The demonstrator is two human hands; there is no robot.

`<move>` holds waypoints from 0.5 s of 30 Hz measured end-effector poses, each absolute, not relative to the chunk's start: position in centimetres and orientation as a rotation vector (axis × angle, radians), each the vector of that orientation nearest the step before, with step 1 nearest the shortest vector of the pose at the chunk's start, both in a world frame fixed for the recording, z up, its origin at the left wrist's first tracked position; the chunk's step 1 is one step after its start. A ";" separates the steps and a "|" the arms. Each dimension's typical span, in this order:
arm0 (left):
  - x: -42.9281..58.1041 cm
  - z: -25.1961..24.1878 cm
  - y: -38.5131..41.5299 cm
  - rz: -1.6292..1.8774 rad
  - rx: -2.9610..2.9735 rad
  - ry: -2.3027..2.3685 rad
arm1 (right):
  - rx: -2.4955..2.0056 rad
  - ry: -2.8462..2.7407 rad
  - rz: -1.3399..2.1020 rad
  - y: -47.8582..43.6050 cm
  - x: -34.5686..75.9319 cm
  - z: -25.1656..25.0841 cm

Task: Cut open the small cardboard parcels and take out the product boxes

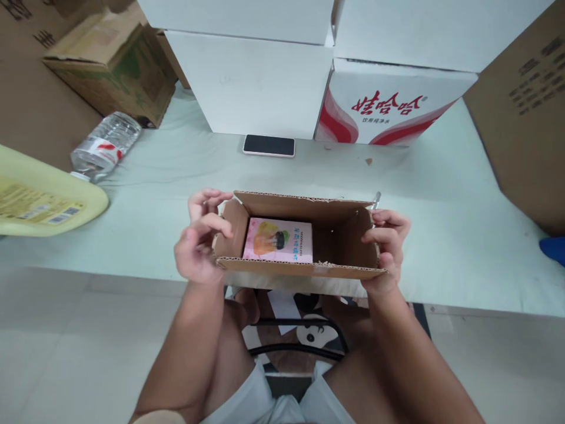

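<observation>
An open brown cardboard box (282, 270) stands at the front edge of the table, its long side facing me. Inside, against its left end, lies a small pink box (278, 240) printed with a figure in yellow and green. The right half of the inside looks dark and bare. My left hand (200, 241) grips the left end of the cardboard box, fingers bent over its flap. My right hand (388, 247) holds the right end, thumb and fingers closed on the edge. A thin clear object (376, 199) sticks up behind the right corner; its kind is unclear.
A phone (269, 146) lies flat beyond the box, before stacked white cartons (260, 82) and a red-and-white carton (388, 106). To the left are a water bottle (106, 146), a yellow jug (48, 197) and a brown carton (119, 65). A large cardboard panel (525, 129) stands right.
</observation>
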State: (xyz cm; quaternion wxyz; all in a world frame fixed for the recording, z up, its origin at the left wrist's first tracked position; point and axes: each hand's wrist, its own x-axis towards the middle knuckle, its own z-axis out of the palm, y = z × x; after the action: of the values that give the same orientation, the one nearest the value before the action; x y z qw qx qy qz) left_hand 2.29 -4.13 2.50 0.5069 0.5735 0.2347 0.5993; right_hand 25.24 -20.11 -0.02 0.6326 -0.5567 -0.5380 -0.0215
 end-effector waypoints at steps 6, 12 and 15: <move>1.1 5.1 -4.1 1.576 1.375 0.513 | -1.202 -1.265 0.044 -19.8 24.8 -0.4; 3.1 15.2 -6.5 1.021 2.426 0.510 | -1.190 -1.264 0.065 -19.6 24.6 0.1; 7.2 19.2 -6.9 0.057 2.496 0.703 | -1.197 -1.247 0.100 -19.7 24.7 0.2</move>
State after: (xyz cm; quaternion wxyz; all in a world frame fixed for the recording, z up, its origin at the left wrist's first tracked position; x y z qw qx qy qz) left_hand 7.22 -6.89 19.19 0.2707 0.9264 0.2610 0.0210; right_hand 24.68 -19.68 0.22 0.6480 -0.5265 -0.5485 0.0440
